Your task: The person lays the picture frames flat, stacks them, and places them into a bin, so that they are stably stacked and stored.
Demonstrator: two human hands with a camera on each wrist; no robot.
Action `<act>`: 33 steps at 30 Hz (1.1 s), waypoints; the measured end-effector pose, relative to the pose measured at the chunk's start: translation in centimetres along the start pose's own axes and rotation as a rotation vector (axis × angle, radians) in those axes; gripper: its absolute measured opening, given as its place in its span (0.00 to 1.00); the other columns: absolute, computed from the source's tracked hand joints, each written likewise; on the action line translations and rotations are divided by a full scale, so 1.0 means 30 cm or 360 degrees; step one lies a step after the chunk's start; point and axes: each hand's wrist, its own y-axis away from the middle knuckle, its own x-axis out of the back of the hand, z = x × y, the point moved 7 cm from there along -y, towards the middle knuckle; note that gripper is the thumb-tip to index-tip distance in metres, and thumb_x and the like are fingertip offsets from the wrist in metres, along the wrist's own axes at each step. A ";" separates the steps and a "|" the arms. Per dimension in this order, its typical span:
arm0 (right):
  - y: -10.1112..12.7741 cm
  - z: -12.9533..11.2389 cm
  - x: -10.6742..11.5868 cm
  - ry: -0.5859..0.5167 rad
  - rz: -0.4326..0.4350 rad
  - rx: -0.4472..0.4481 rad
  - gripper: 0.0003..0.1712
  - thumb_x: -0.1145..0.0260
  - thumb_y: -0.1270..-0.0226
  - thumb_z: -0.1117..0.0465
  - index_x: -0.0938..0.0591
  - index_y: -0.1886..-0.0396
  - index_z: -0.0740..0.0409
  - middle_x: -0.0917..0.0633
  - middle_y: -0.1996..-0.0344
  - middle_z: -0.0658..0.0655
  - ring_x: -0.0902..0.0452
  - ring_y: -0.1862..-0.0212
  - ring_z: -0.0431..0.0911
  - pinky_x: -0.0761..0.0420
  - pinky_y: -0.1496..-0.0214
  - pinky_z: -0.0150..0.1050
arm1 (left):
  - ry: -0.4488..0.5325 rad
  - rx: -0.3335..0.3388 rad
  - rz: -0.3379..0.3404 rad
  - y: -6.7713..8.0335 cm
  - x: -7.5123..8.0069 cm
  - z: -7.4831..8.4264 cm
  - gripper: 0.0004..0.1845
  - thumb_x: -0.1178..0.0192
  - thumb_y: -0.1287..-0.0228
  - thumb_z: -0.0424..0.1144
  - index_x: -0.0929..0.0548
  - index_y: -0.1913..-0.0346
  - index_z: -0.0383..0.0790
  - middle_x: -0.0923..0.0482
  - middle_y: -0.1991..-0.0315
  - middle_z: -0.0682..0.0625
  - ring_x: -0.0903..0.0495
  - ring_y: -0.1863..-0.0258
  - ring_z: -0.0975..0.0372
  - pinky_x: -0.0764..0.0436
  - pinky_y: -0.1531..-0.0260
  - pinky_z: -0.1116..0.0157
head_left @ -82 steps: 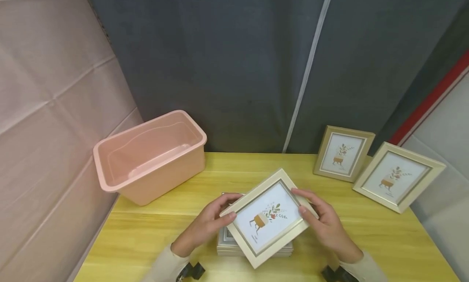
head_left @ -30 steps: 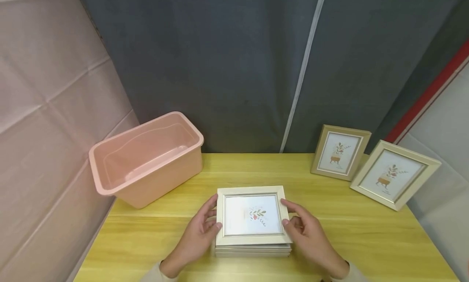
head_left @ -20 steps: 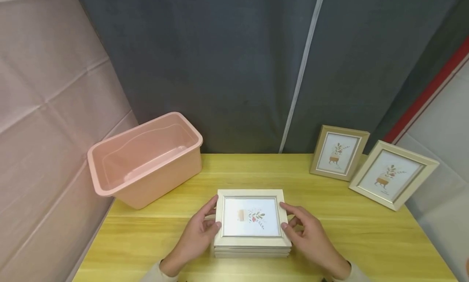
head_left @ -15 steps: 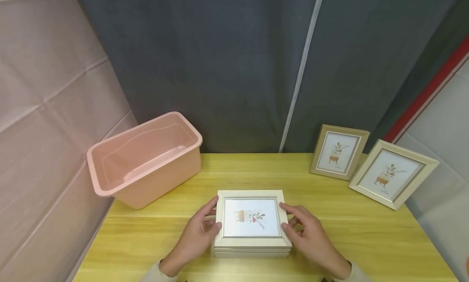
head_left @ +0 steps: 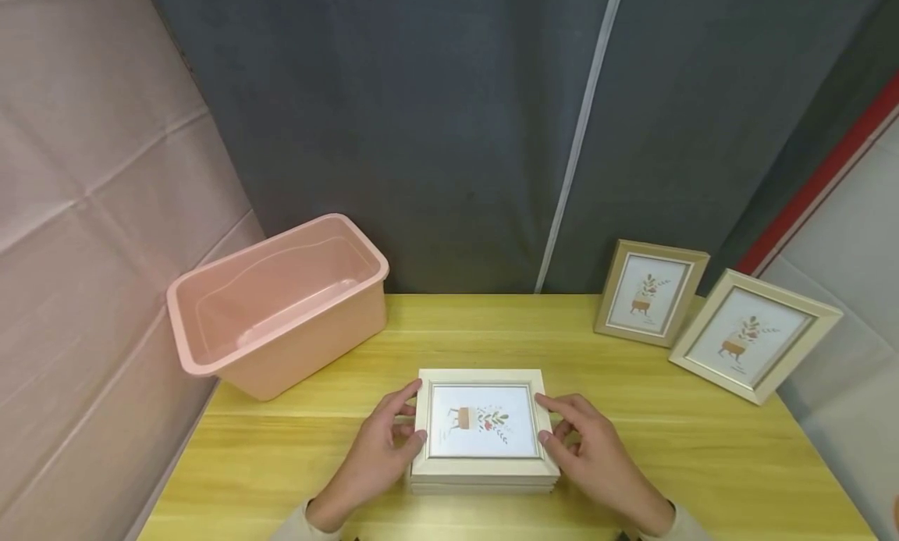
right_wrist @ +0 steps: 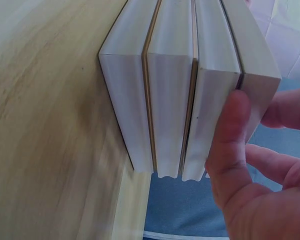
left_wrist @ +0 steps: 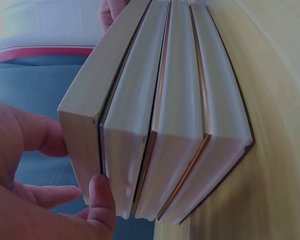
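A cream picture frame (head_left: 483,421) with a print of a plant in a footed pot lies face up, its picture turned sideways, on top of a stack of similar frames (head_left: 485,486). My left hand (head_left: 372,455) grips its left edge, the thumb low on the side and the fingers along the far part. On the opposite edge my right hand (head_left: 597,451) holds the same frame between thumb and fingers. Both wrist views show the stacked frames (left_wrist: 180,100) edge-on, closely aligned, with the left thumb (left_wrist: 101,202) and right thumb (right_wrist: 232,125) at the top frame's lower edge.
At the back right, a tan picture frame (head_left: 609,291) and a cream picture frame (head_left: 804,342) stand propped up side by side. A pink plastic bin (head_left: 316,342) stands at the left, by the pink wall covering (head_left: 105,275). A dark curtain (head_left: 407,135) hangs behind the yellow wooden table (head_left: 281,447).
The cream frame, earlier held tilted above the stack, has turned and come down flat onto it. During the last half second it has shifted slightly toward me, with both hands still on it.
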 end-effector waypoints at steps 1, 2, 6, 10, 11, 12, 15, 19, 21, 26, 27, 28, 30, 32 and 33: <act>0.000 0.001 0.000 -0.0005 -0.0006 -0.0011 0.29 0.26 0.32 0.67 0.18 0.32 0.58 0.17 0.51 0.55 0.22 0.64 0.34 0.15 0.73 0.31 | 0.0006 0.0000 -0.0002 0.000 0.000 -0.001 0.40 0.33 0.32 0.30 0.33 0.19 0.49 0.27 0.31 0.43 0.18 0.53 0.56 0.13 0.53 0.69; -0.001 0.002 -0.001 -0.0008 -0.0013 -0.0018 0.29 0.26 0.32 0.67 0.18 0.32 0.58 0.17 0.51 0.55 0.22 0.64 0.34 0.15 0.72 0.31 | 0.0009 0.0000 -0.0004 0.000 0.000 -0.002 0.40 0.33 0.32 0.30 0.33 0.19 0.50 0.27 0.31 0.43 0.18 0.53 0.56 0.13 0.53 0.70; -0.004 0.010 0.004 -0.0012 -0.0020 0.0013 0.27 0.26 0.30 0.65 0.17 0.33 0.57 0.16 0.50 0.54 0.21 0.64 0.34 0.15 0.72 0.32 | 0.0020 -0.0006 -0.0009 0.003 -0.001 -0.003 0.40 0.33 0.32 0.29 0.32 0.20 0.49 0.28 0.30 0.43 0.19 0.55 0.57 0.14 0.55 0.71; -0.015 0.017 0.028 -0.0005 0.0036 0.0115 0.21 0.28 0.28 0.66 0.16 0.36 0.56 0.14 0.50 0.54 0.19 0.64 0.34 0.14 0.71 0.32 | 0.0000 -0.0029 -0.0010 0.006 -0.004 -0.001 0.39 0.34 0.33 0.27 0.31 0.20 0.52 0.30 0.27 0.44 0.20 0.48 0.55 0.13 0.54 0.70; -0.019 0.019 0.038 -0.0006 0.0058 0.0138 0.20 0.29 0.27 0.66 0.15 0.37 0.57 0.14 0.50 0.55 0.18 0.64 0.34 0.14 0.70 0.33 | -0.0009 -0.0037 -0.0010 0.007 -0.005 -0.001 0.39 0.34 0.33 0.27 0.30 0.21 0.52 0.30 0.26 0.45 0.21 0.46 0.54 0.14 0.53 0.70; -0.023 0.021 0.047 -0.0008 0.0075 0.0153 0.20 0.29 0.27 0.67 0.15 0.38 0.57 0.14 0.51 0.55 0.18 0.63 0.34 0.13 0.70 0.33 | -0.0018 -0.0051 -0.0004 0.007 -0.004 0.001 0.38 0.35 0.33 0.26 0.29 0.21 0.51 0.31 0.26 0.45 0.22 0.44 0.53 0.14 0.52 0.70; -0.037 0.023 0.079 0.0014 0.0123 0.0196 0.19 0.29 0.28 0.69 0.15 0.39 0.58 0.13 0.53 0.56 0.18 0.62 0.35 0.13 0.69 0.34 | -0.0056 -0.0078 0.0001 0.008 -0.005 0.003 0.37 0.35 0.33 0.26 0.27 0.22 0.50 0.31 0.25 0.47 0.25 0.39 0.52 0.14 0.51 0.70; -0.058 0.019 0.124 0.0082 0.0166 0.0229 0.19 0.30 0.29 0.70 0.15 0.40 0.56 0.12 0.55 0.53 0.17 0.62 0.36 0.13 0.67 0.34 | -0.0076 -0.0072 -0.0006 0.005 -0.006 -0.001 0.36 0.36 0.32 0.28 0.27 0.23 0.50 0.31 0.26 0.48 0.24 0.39 0.53 0.15 0.50 0.70; -0.070 0.012 0.150 0.0129 0.0188 0.0252 0.20 0.30 0.29 0.70 0.15 0.40 0.55 0.11 0.56 0.51 0.17 0.62 0.35 0.13 0.66 0.33 | -0.0059 -0.0058 -0.0013 0.003 -0.007 -0.004 0.36 0.36 0.32 0.28 0.28 0.23 0.51 0.31 0.26 0.48 0.24 0.39 0.53 0.15 0.49 0.70; -0.112 -0.022 0.235 0.0247 0.0252 0.0345 0.20 0.29 0.30 0.71 0.15 0.39 0.58 0.11 0.57 0.51 0.17 0.62 0.35 0.13 0.65 0.31 | -0.0020 -0.0034 -0.0013 0.000 -0.006 -0.008 0.35 0.34 0.31 0.29 0.28 0.23 0.52 0.32 0.25 0.48 0.24 0.36 0.50 0.15 0.47 0.70; -0.123 -0.028 0.256 0.0268 0.0264 0.0358 0.20 0.30 0.29 0.71 0.15 0.39 0.58 0.11 0.57 0.51 0.17 0.61 0.34 0.13 0.65 0.31 | -0.0023 -0.0036 -0.0007 0.000 -0.005 -0.007 0.35 0.34 0.31 0.29 0.28 0.23 0.52 0.33 0.24 0.47 0.24 0.36 0.50 0.15 0.48 0.70; -0.133 -0.033 0.276 0.0300 0.0278 0.0368 0.21 0.29 0.29 0.70 0.15 0.39 0.59 0.10 0.57 0.52 0.17 0.61 0.34 0.14 0.65 0.30 | -0.0028 -0.0037 0.0000 0.000 -0.005 -0.007 0.35 0.34 0.31 0.29 0.28 0.23 0.52 0.33 0.24 0.47 0.24 0.36 0.49 0.15 0.48 0.70; -0.154 -0.036 0.319 0.0341 0.0312 0.0384 0.21 0.29 0.30 0.70 0.16 0.38 0.59 0.10 0.57 0.53 0.18 0.60 0.33 0.15 0.64 0.28 | -0.0033 -0.0042 0.0011 0.000 -0.005 -0.005 0.35 0.33 0.32 0.30 0.27 0.23 0.52 0.33 0.24 0.46 0.25 0.35 0.49 0.15 0.49 0.70; -0.174 -0.030 0.359 0.0382 0.0345 0.0389 0.21 0.29 0.30 0.70 0.15 0.39 0.58 0.10 0.58 0.53 0.18 0.60 0.32 0.16 0.63 0.26 | -0.0037 -0.0038 0.0013 -0.002 -0.006 -0.005 0.36 0.33 0.32 0.29 0.27 0.23 0.52 0.33 0.24 0.46 0.25 0.35 0.49 0.15 0.49 0.70; -0.183 -0.024 0.378 0.0400 0.0356 0.0386 0.21 0.29 0.30 0.70 0.15 0.39 0.58 0.10 0.58 0.52 0.19 0.60 0.31 0.16 0.62 0.24 | -0.0041 -0.0040 0.0010 -0.003 -0.007 -0.005 0.36 0.33 0.32 0.29 0.28 0.23 0.52 0.33 0.24 0.46 0.25 0.34 0.49 0.15 0.49 0.70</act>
